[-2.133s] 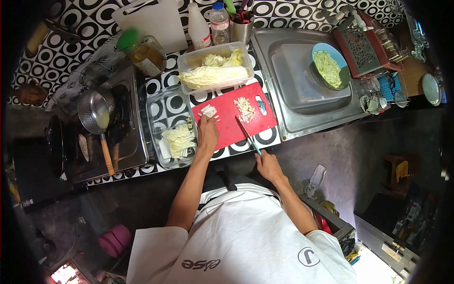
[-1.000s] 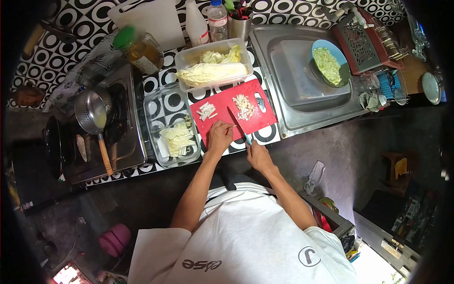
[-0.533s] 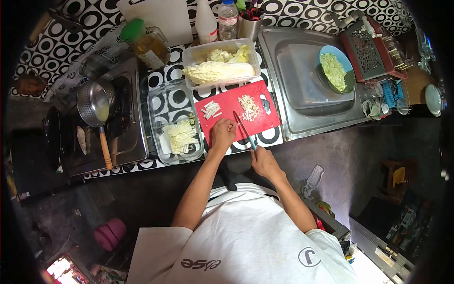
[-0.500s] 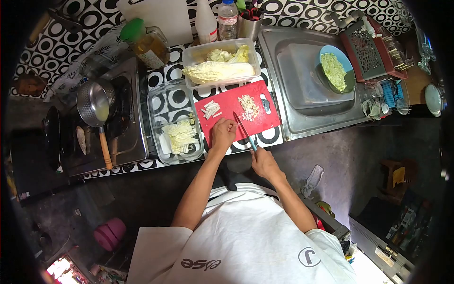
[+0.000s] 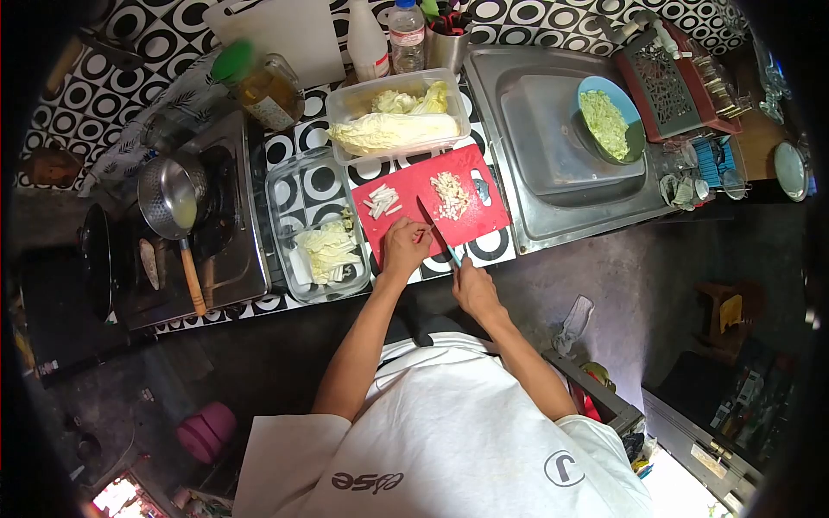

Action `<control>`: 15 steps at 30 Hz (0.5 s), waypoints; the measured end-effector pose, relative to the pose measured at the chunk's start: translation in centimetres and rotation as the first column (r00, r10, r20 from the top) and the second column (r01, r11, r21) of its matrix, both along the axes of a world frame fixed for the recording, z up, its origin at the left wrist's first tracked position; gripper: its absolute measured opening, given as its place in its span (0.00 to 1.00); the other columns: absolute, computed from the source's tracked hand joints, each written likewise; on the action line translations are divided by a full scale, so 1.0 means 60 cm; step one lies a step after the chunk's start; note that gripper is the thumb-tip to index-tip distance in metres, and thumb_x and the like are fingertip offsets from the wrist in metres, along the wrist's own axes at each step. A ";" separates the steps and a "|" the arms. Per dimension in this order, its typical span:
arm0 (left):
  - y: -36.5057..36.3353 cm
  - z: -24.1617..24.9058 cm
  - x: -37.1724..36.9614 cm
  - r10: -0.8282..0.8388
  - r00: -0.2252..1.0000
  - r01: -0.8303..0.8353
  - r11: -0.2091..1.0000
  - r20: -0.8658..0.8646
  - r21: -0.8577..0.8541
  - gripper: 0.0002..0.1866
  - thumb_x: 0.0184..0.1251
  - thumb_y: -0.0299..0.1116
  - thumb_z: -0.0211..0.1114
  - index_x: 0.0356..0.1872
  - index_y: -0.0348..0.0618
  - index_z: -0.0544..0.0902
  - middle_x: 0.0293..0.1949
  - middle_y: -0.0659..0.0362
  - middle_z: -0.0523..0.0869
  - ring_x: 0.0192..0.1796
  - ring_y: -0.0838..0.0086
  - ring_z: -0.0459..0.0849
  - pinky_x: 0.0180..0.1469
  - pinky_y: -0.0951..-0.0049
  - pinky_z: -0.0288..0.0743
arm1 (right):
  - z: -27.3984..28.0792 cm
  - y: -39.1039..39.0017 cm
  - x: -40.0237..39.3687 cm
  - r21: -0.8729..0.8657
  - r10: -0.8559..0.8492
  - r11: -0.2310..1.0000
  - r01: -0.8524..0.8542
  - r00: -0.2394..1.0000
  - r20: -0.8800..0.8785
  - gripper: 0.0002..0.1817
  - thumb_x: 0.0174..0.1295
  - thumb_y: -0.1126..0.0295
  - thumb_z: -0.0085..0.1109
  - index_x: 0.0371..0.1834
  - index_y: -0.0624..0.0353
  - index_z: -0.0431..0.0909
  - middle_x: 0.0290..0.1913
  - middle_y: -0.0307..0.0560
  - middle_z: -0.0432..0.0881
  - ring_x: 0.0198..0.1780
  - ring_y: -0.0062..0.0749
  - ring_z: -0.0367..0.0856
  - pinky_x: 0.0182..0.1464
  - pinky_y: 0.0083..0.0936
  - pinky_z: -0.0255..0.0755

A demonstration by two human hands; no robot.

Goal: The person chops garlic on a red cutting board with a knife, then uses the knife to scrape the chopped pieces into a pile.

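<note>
My right hand (image 5: 473,288) grips a kitchen knife (image 5: 439,228) by its light blue handle, the dark blade slanting up and left over the red cutting board (image 5: 406,177). Close by the blade, my left hand (image 5: 407,247) rests on the board's lower part with bent fingers pressed together; what they hold is mostly hidden. Pale cut cabbage strips (image 5: 381,202) lie on the board's left side. A pile of small diced pieces (image 5: 450,196) sits farther right, beside the board's handle hole.
Behind the board stands a plastic tub (image 5: 341,157) with napa cabbage (image 5: 395,130). A glass container (image 5: 275,207) with cabbage leaves (image 5: 328,252) is at left, near a stove with a saucepan (image 5: 173,194). The sink (image 5: 553,237) at right holds a bowl of shredded vegetable (image 5: 605,123).
The knife and my right hand have shifted slightly left, bringing the blade nearer my left fingers. My left hand has hardly moved, and the whole view has shifted a little.
</note>
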State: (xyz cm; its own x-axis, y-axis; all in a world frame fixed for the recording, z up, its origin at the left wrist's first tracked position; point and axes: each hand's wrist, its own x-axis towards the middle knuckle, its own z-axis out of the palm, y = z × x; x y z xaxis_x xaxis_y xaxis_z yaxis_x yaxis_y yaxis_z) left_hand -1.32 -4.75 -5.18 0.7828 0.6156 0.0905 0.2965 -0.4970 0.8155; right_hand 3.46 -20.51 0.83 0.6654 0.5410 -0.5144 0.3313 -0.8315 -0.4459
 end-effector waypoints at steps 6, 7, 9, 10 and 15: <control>0.000 0.012 -0.003 -0.006 1.000 0.006 0.999 0.013 -0.035 0.07 0.48 0.26 0.67 0.31 0.40 0.85 0.27 0.55 0.80 0.30 0.69 0.81 0.34 0.74 0.75 | 0.013 0.027 0.028 0.039 0.009 0.999 -0.006 0.999 -0.054 0.16 0.64 0.64 0.46 0.38 0.71 0.71 0.33 0.73 0.78 0.41 0.67 0.77 0.43 0.52 0.72; 0.000 0.015 -0.003 -0.003 1.000 0.003 0.999 0.010 -0.053 0.07 0.48 0.26 0.67 0.31 0.40 0.85 0.27 0.55 0.80 0.29 0.69 0.81 0.33 0.74 0.75 | 0.022 0.029 0.033 0.043 0.007 0.999 -0.003 0.997 -0.080 0.16 0.64 0.64 0.46 0.37 0.72 0.72 0.33 0.74 0.78 0.41 0.68 0.77 0.43 0.51 0.72; 0.000 0.019 -0.003 0.002 1.000 -0.001 0.997 0.005 -0.074 0.06 0.48 0.25 0.67 0.31 0.40 0.85 0.27 0.55 0.80 0.29 0.70 0.80 0.33 0.74 0.74 | 0.044 0.029 0.036 0.046 0.006 0.999 -0.001 0.994 -0.106 0.17 0.64 0.65 0.46 0.36 0.72 0.73 0.33 0.75 0.77 0.42 0.68 0.77 0.44 0.51 0.71; 0.000 0.019 -0.003 0.008 1.000 -0.008 0.997 -0.002 -0.078 0.06 0.49 0.25 0.67 0.31 0.40 0.85 0.26 0.56 0.80 0.28 0.70 0.79 0.33 0.74 0.74 | 0.055 0.027 0.036 0.037 0.016 0.999 -0.011 0.993 -0.120 0.17 0.64 0.65 0.46 0.35 0.73 0.74 0.32 0.75 0.77 0.41 0.67 0.76 0.43 0.50 0.70; -0.001 0.022 0.000 0.030 0.999 -0.032 0.994 -0.017 -0.104 0.06 0.49 0.25 0.67 0.30 0.40 0.85 0.26 0.56 0.79 0.27 0.71 0.79 0.32 0.74 0.73 | 0.057 -0.002 0.019 0.046 -0.004 0.999 0.011 0.990 -0.144 0.16 0.65 0.66 0.46 0.33 0.73 0.74 0.32 0.74 0.76 0.41 0.67 0.75 0.42 0.49 0.68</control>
